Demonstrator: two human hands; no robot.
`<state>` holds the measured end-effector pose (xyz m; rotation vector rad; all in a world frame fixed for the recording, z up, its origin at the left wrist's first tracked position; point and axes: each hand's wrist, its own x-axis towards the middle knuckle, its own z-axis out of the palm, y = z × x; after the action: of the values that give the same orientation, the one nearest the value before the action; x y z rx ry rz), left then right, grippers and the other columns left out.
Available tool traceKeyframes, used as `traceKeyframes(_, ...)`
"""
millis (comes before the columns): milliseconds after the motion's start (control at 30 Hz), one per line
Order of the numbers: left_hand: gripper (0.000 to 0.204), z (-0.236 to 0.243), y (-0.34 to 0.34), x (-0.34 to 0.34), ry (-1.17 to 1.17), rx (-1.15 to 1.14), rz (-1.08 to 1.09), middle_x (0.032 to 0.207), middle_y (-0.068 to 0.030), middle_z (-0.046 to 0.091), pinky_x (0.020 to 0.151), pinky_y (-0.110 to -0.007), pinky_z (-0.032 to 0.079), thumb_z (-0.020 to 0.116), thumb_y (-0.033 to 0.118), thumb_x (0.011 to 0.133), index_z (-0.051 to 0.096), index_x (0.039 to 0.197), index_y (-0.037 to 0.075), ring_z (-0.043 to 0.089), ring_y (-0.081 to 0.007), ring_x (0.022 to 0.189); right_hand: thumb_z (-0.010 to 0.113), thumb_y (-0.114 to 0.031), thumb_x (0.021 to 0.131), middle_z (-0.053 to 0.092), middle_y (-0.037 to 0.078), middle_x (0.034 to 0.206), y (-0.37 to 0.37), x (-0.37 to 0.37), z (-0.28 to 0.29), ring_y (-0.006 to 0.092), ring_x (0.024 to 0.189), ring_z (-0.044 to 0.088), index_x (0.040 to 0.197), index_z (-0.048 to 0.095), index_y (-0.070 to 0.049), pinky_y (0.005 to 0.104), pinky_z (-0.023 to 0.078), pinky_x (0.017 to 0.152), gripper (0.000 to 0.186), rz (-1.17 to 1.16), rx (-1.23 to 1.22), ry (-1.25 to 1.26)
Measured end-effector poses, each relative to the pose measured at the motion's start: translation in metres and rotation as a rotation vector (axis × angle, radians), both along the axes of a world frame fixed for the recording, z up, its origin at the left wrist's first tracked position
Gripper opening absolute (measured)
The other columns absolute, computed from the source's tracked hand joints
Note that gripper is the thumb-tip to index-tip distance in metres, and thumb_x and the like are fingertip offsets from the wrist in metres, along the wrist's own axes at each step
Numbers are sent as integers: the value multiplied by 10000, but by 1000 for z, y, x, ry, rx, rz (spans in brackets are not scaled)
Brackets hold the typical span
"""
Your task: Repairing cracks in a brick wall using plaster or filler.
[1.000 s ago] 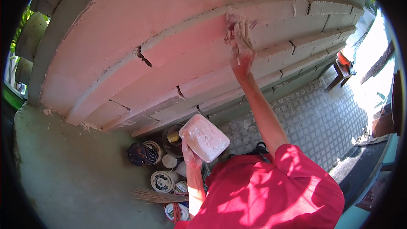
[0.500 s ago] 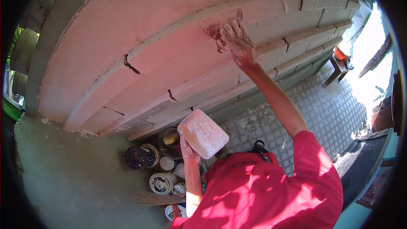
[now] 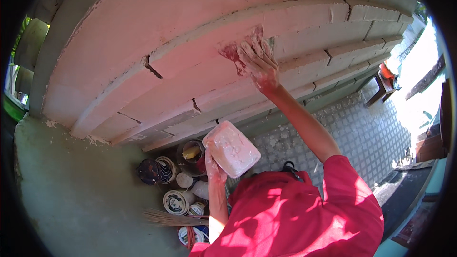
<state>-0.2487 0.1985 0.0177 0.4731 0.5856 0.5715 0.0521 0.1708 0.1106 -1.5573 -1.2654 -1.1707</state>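
Observation:
My right hand (image 3: 259, 63), smeared with pale paste, is stretched out to the wall (image 3: 190, 74). Its fingers press on a broad, red-stained putty scraper (image 3: 228, 51), whose blade lies against the face below the wall's upper ledge. The scraper's handle is hidden under my palm. Down by my body, my left hand (image 3: 215, 169) grips a squarish white plastic tub (image 3: 233, 150) at its left edge. Whitish paste coats the inside of the tub, which is tilted with its open face showing.
Paint buckets (image 3: 176, 202) and a dark pail (image 3: 192, 156) crowd the floor corner below my left arm, beside a stick broom (image 3: 166, 218). Ledges with dark cracks (image 3: 153, 66) run along the wall. A small wooden table (image 3: 381, 88) stands at far right on the tiled floor.
My right hand and the scraper have slid left and slightly down along the wall. The tub in my left hand has barely shifted; the whole view has moved slightly.

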Motion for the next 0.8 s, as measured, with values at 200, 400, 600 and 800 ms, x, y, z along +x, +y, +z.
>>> traceKeyframes(200,504,-3,5,-16,12,-29,52,1325,-106,518,1006,-467,444,422,390,970,409,1371,84,536,-291,1178,625,-61,740,632,90,1176,-26,-29,-22,301,1198,540,1130,662,-62,514,379,1041,392,71,-97,82)
traceKeyframes(400,545,-3,8,-27,34,26,54,1326,-103,516,1011,-438,441,438,421,957,403,1366,62,530,-271,1185,537,34,713,650,151,1138,-30,-54,27,366,1157,566,1114,660,-7,550,340,1044,422,185,-64,159)
traceKeyframes(600,551,-5,9,-35,7,7,44,1325,-101,514,1006,-431,443,451,423,953,402,1364,60,529,-266,1184,566,87,617,624,128,1181,-36,-55,65,330,1169,553,1209,617,-49,482,386,1047,609,149,-48,27)
traceKeyframes(800,552,-6,10,-26,68,59,62,1325,-97,515,1009,-423,438,440,437,954,410,1361,66,524,-264,1189,606,45,675,626,92,1195,0,-26,26,294,1197,541,1167,644,-60,444,413,1037,505,43,-191,-3)
